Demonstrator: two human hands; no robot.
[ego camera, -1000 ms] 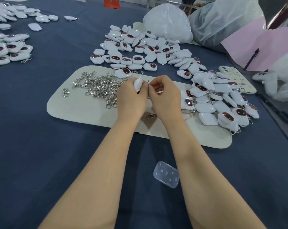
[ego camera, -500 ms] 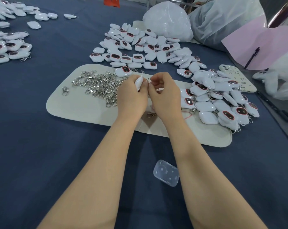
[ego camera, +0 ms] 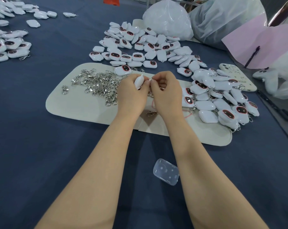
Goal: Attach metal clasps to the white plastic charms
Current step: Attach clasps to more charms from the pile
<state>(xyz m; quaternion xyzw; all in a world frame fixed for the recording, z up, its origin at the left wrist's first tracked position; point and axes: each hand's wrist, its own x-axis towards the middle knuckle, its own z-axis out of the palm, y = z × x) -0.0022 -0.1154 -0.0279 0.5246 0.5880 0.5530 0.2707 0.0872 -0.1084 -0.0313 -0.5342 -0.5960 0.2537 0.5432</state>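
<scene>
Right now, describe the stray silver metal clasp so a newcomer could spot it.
Find the cream rounded mat on the dark blue tablecloth. A heap of silver metal clasps covers its left part. The stray clasp lies alone, left of that heap, touching none.

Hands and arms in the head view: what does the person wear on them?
Nothing that shows. The left hand and right hand have no gloves; both forearms are bare to the picture's edge, with no sleeve, watch or bracelet.
</scene>
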